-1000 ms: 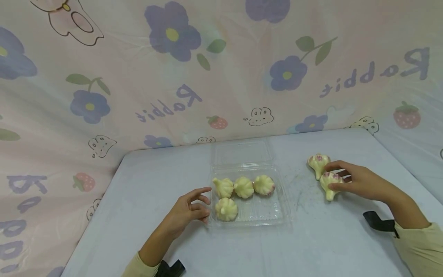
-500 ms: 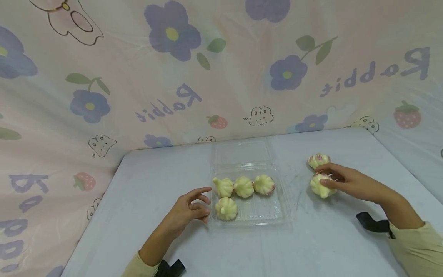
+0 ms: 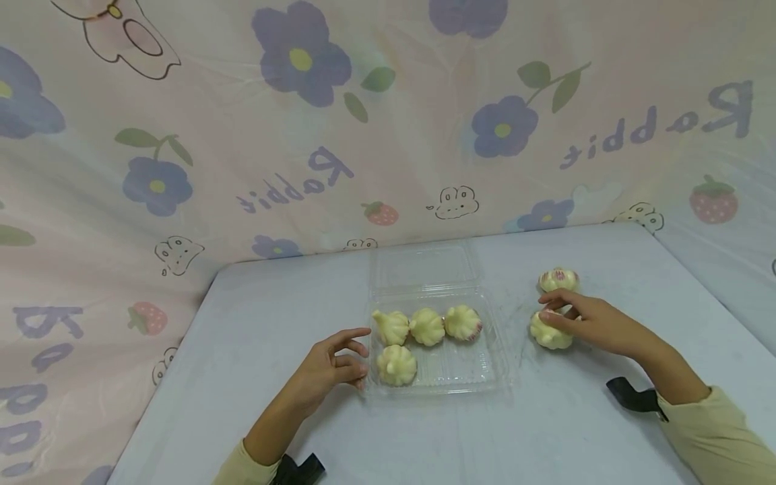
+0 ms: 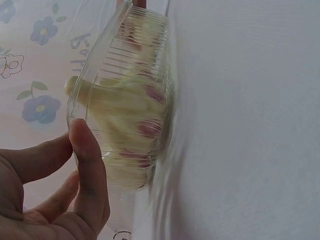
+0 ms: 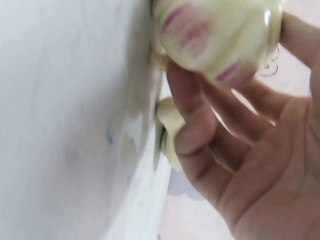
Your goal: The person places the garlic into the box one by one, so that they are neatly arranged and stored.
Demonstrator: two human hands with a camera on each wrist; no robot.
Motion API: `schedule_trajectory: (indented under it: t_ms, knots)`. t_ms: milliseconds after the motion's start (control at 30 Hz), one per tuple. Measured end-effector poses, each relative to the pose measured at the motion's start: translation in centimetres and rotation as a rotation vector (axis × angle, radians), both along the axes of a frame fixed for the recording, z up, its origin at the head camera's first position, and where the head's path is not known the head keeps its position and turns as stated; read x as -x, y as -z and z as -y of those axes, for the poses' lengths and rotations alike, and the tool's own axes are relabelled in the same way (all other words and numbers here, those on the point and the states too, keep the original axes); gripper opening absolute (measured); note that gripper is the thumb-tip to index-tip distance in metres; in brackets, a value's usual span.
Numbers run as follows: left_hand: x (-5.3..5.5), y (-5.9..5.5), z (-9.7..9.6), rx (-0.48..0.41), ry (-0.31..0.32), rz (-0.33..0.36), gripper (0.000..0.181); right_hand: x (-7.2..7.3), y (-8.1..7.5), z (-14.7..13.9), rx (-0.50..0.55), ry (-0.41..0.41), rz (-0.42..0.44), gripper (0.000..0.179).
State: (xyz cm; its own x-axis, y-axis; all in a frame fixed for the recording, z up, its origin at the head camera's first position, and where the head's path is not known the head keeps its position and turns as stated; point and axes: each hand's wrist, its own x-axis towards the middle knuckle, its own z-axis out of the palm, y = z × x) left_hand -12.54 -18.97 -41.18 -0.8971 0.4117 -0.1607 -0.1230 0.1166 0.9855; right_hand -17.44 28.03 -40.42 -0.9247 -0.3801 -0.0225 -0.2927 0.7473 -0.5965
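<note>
My right hand (image 3: 597, 327) grips a pale garlic bulb (image 3: 550, 335) with purple streaks, fingers and thumb around it, right of the box. In the right wrist view the bulb (image 5: 220, 35) shows close over the tabletop. A second loose garlic bulb (image 3: 559, 279) lies just behind that hand. At the left side of the clear plastic box (image 3: 448, 389), my left hand (image 3: 324, 374) pinches the rim between thumb and finger. Inside the box sit several garlic bulbs (image 3: 427, 328), three along the back row and one at the front left.
The box's clear lid (image 3: 424, 266) lies folded back toward the wall cloth. A white cloth covers the table (image 3: 461, 444). Behind it hangs a printed curtain (image 3: 400, 135) with flowers and rabbits. Dark wrist mounts (image 3: 633, 395) stick out near both sleeves.
My right hand has moved left toward the box with the garlic bulb, which has tipped so its stem faces the camera. The left hand and box have stayed put.
</note>
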Motion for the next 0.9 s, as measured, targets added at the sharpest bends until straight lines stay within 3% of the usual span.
schedule_trajectory:
  t_ms: [167, 367, 500, 700, 900]
  knots:
    - [-0.1, -0.1, 0.0, 0.008, -0.004, 0.004, 0.068, 0.1, 0.1, 1.1, 0.017, 0.031, -0.107, 0.041]
    - [-0.1, 0.0, 0.0, 0.008, 0.002, -0.001, 0.065, 0.0, 0.3, 1.5, 0.052, -0.053, -0.332, 0.015]
    - [0.0, 0.0, 0.0, 0.009, 0.002, -0.004, 0.063, -0.3, 0.0, 1.3, 0.034, -0.099, -0.344, 0.022]
    - [0.0, 0.0, 0.0, 0.012, -0.001, -0.003, 0.062, -0.4, -0.2, 0.5, -0.024, -0.121, -0.325, 0.055]
    - [0.1, 0.2, 0.0, 0.025, -0.002, 0.005, 0.060, -0.6, -0.4, 0.0, -0.060, -0.117, -0.322, 0.059]
